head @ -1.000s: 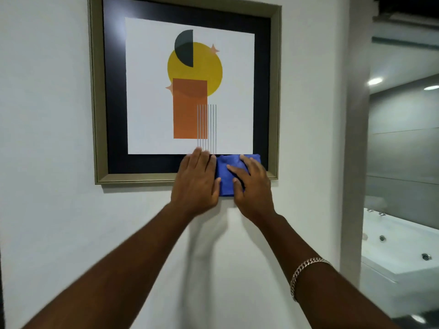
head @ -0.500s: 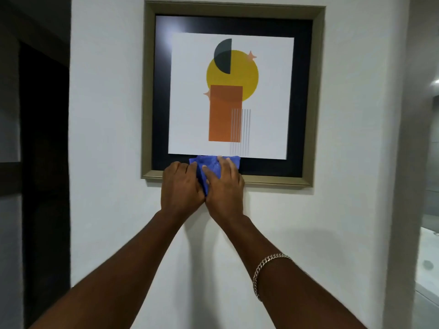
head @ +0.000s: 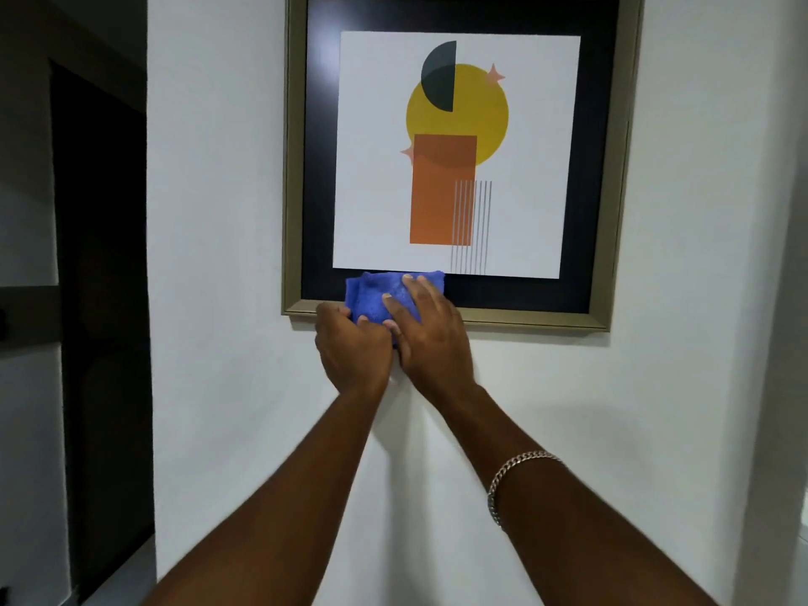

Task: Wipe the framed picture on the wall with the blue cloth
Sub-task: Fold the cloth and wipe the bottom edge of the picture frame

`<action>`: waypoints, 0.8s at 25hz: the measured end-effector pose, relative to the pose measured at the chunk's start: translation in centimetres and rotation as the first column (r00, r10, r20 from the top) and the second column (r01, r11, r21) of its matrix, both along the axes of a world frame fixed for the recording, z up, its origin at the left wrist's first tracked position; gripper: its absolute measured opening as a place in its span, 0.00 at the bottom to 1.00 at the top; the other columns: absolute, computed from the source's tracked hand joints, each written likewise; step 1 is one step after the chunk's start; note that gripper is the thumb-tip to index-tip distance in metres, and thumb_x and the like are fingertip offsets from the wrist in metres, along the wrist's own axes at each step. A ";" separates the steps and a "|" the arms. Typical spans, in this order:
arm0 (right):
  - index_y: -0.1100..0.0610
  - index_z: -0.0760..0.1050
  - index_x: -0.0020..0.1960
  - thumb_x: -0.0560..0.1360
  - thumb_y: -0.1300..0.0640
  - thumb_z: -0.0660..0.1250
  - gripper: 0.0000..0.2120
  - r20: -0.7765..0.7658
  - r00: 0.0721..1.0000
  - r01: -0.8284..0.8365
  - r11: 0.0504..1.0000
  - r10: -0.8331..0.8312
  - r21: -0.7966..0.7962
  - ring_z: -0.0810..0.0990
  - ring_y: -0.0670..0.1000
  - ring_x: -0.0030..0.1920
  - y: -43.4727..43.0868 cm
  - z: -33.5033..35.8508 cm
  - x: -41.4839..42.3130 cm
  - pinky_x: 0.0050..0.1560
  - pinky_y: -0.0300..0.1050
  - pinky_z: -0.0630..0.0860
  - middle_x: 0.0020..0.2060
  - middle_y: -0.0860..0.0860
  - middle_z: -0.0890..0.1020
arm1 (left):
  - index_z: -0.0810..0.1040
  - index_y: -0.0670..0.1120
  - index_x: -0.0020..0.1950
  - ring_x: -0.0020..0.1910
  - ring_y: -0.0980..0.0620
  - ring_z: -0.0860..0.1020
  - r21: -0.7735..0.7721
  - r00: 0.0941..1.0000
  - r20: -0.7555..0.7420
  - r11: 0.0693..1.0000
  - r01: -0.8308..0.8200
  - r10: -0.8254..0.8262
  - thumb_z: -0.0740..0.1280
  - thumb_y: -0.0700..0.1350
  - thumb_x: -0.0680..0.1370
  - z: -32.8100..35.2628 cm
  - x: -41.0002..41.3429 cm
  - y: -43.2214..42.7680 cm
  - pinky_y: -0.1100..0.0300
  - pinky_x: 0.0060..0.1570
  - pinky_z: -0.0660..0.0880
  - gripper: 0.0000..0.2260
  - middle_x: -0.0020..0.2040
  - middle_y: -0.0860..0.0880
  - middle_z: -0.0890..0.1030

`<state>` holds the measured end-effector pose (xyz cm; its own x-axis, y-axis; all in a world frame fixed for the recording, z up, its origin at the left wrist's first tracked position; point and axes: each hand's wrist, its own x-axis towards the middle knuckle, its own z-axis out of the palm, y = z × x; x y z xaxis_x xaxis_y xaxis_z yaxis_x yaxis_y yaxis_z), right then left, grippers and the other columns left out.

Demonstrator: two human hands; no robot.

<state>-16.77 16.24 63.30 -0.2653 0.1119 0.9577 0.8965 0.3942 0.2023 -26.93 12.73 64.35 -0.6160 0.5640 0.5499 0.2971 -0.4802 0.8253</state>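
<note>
The framed picture [head: 612, 168] hangs on a white wall, with a gold frame, a black mat and a print of a yellow circle and an orange rectangle. The blue cloth [head: 374, 297] is bunched against the frame's bottom edge near its left corner. My right hand [head: 430, 338] lies flat over the cloth's right part, fingers spread on it. My left hand [head: 350, 349] is curled below and left of the cloth, fingers gripping its lower edge. Part of the cloth is hidden under both hands.
A dark doorway [head: 100, 299] opens to the left of the white wall [head: 218, 212]. The wall's right corner [head: 782, 299] runs down the right side of the view. A silver chain bracelet [head: 509, 478] sits on my right wrist.
Both hands and the cloth have slid left along the frame's bottom edge, from near the right corner to near the left corner. The view has swung left, so the bathtub is out of sight.
</note>
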 end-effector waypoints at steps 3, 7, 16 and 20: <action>0.58 0.77 0.65 0.78 0.56 0.67 0.16 0.033 0.999 0.007 0.999 -0.005 -0.047 0.73 0.61 0.70 -0.7 0.1 2.8 0.65 0.58 0.76 0.68 0.60 0.76 | 0.70 0.40 0.52 0.49 0.47 0.74 0.048 0.997 0.070 0.998 0.041 -0.045 0.65 0.36 0.75 -0.2 2.5 0.1 0.58 0.46 0.67 0.07 0.53 0.41 0.77; 0.59 0.73 0.68 0.77 0.59 0.67 0.20 0.028 0.999 0.023 0.988 -0.019 -0.155 0.69 0.62 0.73 -2.0 0.3 6.6 0.69 0.63 0.72 0.71 0.61 0.73 | 0.67 0.44 0.48 0.43 0.48 0.76 0.073 0.984 0.103 0.988 0.139 -0.146 0.64 0.35 0.76 0.0 6.3 -0.6 0.64 0.36 0.70 0.08 0.47 0.45 0.77; 0.56 0.76 0.65 0.77 0.52 0.67 0.18 -0.369 0.927 -0.019 0.976 -0.064 -0.217 0.74 0.58 0.66 -5.3 0.0 13.3 0.61 0.56 0.78 0.69 0.58 0.73 | 0.71 0.46 0.48 0.42 0.46 0.79 0.043 0.877 0.295 0.922 0.384 -0.379 0.67 0.33 0.73 0.3 12.1 -1.9 0.59 0.36 0.77 0.11 0.41 0.49 0.76; 0.57 0.78 0.63 0.77 0.63 0.68 0.15 -0.648 0.722 -0.340 0.940 0.243 -0.026 0.77 0.53 0.63 -7.3 -1.6 15.9 0.59 0.53 0.80 0.64 0.57 0.76 | 0.72 0.49 0.51 0.42 0.49 0.83 0.109 0.690 0.403 0.780 0.616 -0.601 0.67 0.32 0.75 -1.9 13.4 -2.5 0.50 0.42 0.83 0.13 0.43 0.47 0.82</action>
